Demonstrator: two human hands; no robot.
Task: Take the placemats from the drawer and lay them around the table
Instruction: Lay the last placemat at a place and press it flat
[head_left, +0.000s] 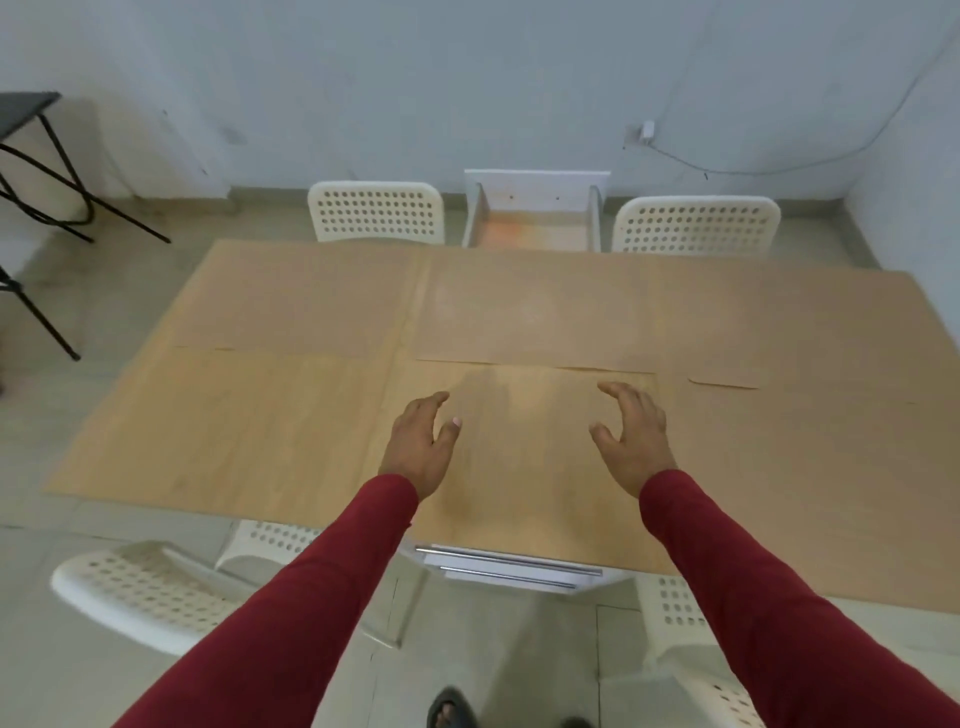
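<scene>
Several tan, wood-coloured placemats lie edge to edge and hide the table top. The near middle placemat (524, 483) is right in front of me. My left hand (421, 441) and my right hand (631, 436) are over it, fingers spread, holding nothing; I cannot tell whether they touch it. Other placemats lie at the far middle (535, 306), the far left (291, 296) and the near left (234, 421). At the far side of the table an open white drawer (535, 228) shows a bare bottom. Both my sleeves are dark red.
A white drawer front with metal handles (509, 564) sits under the near edge. White perforated chairs stand at the far left (376, 210), far right (696, 223), near left (150, 592) and near right (691, 613). A black folding stand (31, 156) is at the left wall.
</scene>
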